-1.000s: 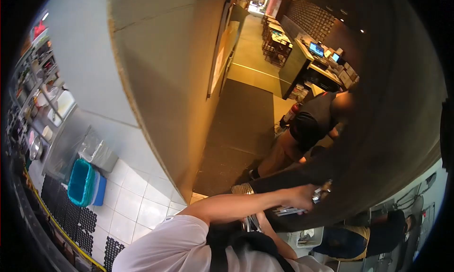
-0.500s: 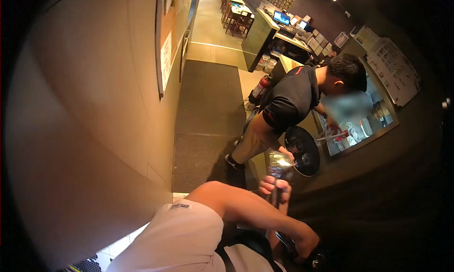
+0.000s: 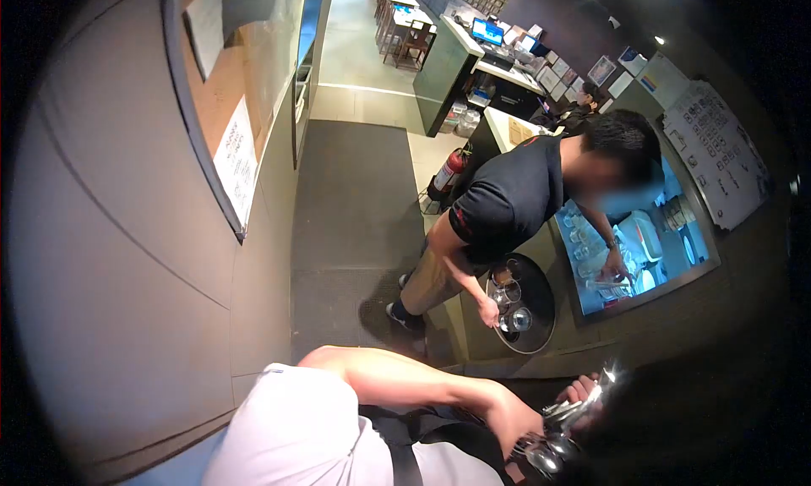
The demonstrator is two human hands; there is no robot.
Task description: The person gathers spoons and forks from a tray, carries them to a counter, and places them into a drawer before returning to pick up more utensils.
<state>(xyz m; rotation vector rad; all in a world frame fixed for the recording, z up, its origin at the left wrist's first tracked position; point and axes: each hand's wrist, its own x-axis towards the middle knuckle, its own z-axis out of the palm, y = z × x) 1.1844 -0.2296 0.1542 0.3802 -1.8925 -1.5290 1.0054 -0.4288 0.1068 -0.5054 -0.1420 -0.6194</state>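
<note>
My left hand (image 3: pixel 514 418) is at the bottom of the head view, at the end of my bare forearm, closed around a bundle of shiny metal cutlery (image 3: pixel 547 454) with spoon bowls showing. Just right of it, my right hand (image 3: pixel 583 390) grips the upper ends of the same cutlery, which glint near a dark counter edge. My white sleeve (image 3: pixel 296 418) and a black strap across my chest fill the lower middle.
A co-worker in a black shirt (image 3: pixel 507 203) bends over a round black tray (image 3: pixel 541 283) of glasses and reaches into a lit pass window (image 3: pixel 625 249). A dark floor mat (image 3: pixel 355 207) runs along the tan wall (image 3: pixel 127 232). A fire extinguisher (image 3: pixel 448 172) stands ahead.
My view has swung right and down the corridor. Both hands with the cutlery have dropped lower and to the right. The co-worker now reaches further into the window.
</note>
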